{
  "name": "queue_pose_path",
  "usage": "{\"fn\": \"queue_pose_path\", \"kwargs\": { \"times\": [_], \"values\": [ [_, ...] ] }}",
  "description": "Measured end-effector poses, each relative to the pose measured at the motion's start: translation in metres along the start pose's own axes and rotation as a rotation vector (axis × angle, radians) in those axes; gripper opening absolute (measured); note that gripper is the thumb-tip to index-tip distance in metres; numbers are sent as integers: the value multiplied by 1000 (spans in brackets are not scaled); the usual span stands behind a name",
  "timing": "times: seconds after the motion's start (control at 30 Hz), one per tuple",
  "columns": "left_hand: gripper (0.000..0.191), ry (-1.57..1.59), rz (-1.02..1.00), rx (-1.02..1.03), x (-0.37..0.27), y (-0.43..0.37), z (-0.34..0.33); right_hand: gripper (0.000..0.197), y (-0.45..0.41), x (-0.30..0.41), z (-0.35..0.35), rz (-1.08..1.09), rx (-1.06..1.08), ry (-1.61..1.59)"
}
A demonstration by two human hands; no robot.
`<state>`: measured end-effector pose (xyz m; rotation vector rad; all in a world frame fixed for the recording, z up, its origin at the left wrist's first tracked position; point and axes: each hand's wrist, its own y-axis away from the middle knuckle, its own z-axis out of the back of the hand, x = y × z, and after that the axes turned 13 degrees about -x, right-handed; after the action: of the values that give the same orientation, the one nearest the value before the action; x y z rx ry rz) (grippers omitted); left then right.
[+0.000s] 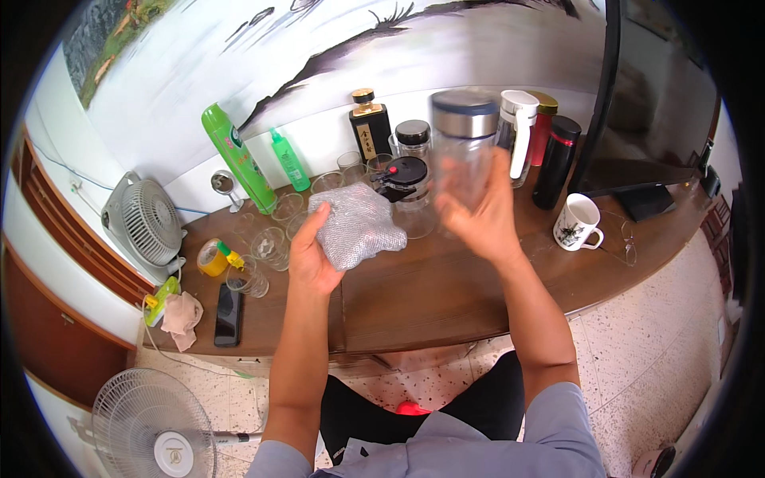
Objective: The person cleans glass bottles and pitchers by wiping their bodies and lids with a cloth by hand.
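My left hand (314,254) holds a folded silvery-grey mesh cloth (355,226) above the wooden cabinet top, its thumb on the cloth's upper left. In my right hand (484,215) is a clear bottle (465,143) with a dark blue and silver lid, upright and blurred. A glass teapot with a black lid (408,172) stands between the two hands, partly behind the cloth. Behind it is a jar with a dark lid (413,132). Several drinking glasses (270,248) stand left of the cloth. To the right of the bottle is a white-handled pitcher (517,128).
Black (556,161) and red flasks, a mug (577,222), eyeglasses (627,244) and a television (651,101) are at right. A green spray can (239,158), tape (212,257), a phone (228,315) and a box fan (146,224) are at left. A standing fan (155,424) is lower left.
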<state>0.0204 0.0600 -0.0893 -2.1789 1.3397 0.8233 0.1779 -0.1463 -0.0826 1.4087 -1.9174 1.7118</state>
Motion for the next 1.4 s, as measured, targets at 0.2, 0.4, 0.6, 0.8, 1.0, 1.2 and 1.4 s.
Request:
{"fn": "queue_pose_path", "kwargs": {
  "times": [0.2, 0.4, 0.6, 0.8, 1.0, 1.2, 1.4],
  "values": [
    [49, 175, -183, 59, -16, 33, -12, 68, 40, 10, -35, -97, 430, 153],
    [51, -205, -301, 212, -33, 50, -1, 73, 54, -4, -42, -113, 523, 120],
    [101, -304, -338, 229, -39, 58, -19, 75, 59, -7, -46, -54, 479, 58],
    [109, -172, -199, 21, -28, 74, -45, 77, 64, -22, -48, -30, 438, 219],
    [89, -741, -444, -289, -9, 62, -35, 76, 63, -19, -44, -13, 453, 320],
    [102, -702, -544, -174, -3, 46, -18, 72, 72, -20, -50, 84, 470, 300],
    [112, -520, -510, -133, -6, 35, -30, 69, 77, -11, -51, 89, 524, 311]
  ]
}}
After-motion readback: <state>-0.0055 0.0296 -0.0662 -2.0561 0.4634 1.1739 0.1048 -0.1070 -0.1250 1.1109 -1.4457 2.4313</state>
